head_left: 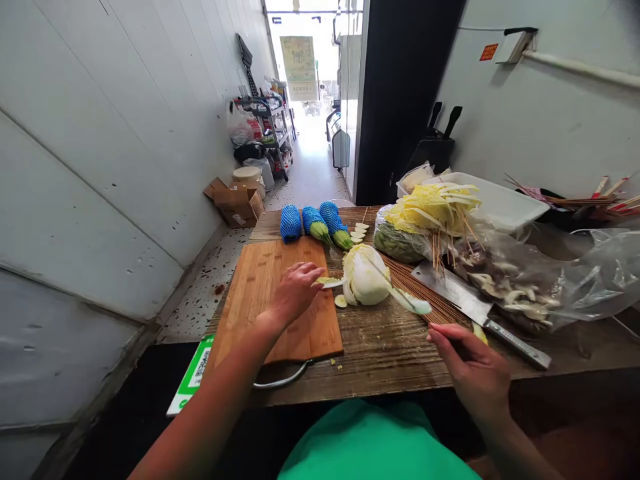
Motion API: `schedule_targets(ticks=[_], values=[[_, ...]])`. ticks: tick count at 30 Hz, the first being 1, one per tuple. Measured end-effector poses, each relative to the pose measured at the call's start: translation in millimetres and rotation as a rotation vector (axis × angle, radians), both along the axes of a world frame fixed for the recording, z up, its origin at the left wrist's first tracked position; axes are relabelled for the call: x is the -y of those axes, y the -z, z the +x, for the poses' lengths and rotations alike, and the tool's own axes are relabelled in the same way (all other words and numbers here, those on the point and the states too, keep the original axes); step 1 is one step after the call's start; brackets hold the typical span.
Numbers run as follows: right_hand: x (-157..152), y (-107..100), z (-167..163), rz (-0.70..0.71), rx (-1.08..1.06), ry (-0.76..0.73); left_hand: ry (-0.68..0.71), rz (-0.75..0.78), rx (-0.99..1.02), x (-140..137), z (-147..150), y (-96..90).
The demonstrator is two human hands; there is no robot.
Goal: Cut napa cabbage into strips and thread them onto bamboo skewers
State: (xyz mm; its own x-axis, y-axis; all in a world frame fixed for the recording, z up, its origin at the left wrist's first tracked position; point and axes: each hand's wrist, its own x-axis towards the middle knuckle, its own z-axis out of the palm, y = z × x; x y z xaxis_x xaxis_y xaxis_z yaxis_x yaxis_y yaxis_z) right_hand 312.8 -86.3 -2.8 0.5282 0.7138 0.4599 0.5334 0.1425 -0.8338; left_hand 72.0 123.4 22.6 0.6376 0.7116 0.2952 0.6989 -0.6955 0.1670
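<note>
My left hand (pixel 296 292) is over the cutting board (pixel 273 267), its fingers closed on the end of a cabbage leaf strip (pixel 329 283). My right hand (pixel 473 360) pinches the near end of a thin skewer (pixel 379 268). A pale piece of cabbage leaf (pixel 413 301) is threaded on that skewer. Between my hands a peeled cabbage head (pixel 366 275) rests at the board's right edge, with the skewer's tip in front of it. A small round slice (pixel 341 301) lies beside the cabbage. Right of it are many loose bamboo skewers (pixel 407 280).
A cleaver (pixel 460 293) lies to the right, handle toward me. Behind it are skewered cabbage leaves (pixel 433 207) on a plastic bag, and mushrooms (pixel 513 290). Squashes in blue netting (pixel 315 223) line the back. A white tray (pixel 493 200) stands at back right.
</note>
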Motion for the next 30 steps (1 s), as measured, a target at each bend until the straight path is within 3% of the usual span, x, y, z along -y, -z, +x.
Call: schedule_targets(ticks=[4,7,10,13,16,19,22,25,30], values=[[-8.4,5.3,-17.7,0.095,0.07,-0.109,0.091,-0.141,-0.162,-11.9,20.9,0.5],[-12.6,11.4,-23.4,0.094,0.147,-0.189,0.048,-0.248,-0.141,-11.5,13.6,-6.1],[-18.3,18.4,-28.7,0.106,0.258,-0.263,-0.123,-0.326,0.054,-1.9,-15.0,-16.3],[-28.2,24.5,-38.1,0.111,0.382,-0.335,-0.32,-0.541,0.385,16.4,-57.8,-18.3],[-40.3,29.4,-50.0,0.051,0.489,-0.366,-0.482,-0.784,0.674,40.1,-95.4,-8.1],[-49.5,32.3,-59.0,-0.017,0.577,-0.366,-0.58,-0.84,0.807,59.6,-114.0,6.1],[-52.6,33.2,-61.3,-0.048,0.615,-0.378,-0.609,-0.84,0.92,65.7,-117.5,14.7],[-50.2,33.7,-57.0,-0.035,0.592,-0.378,-0.553,-0.721,0.888,58.3,-114.1,11.8],[-43.2,37.4,-45.1,-0.066,0.577,-0.369,-0.27,-0.166,0.636,31.9,-98.3,-19.0]])
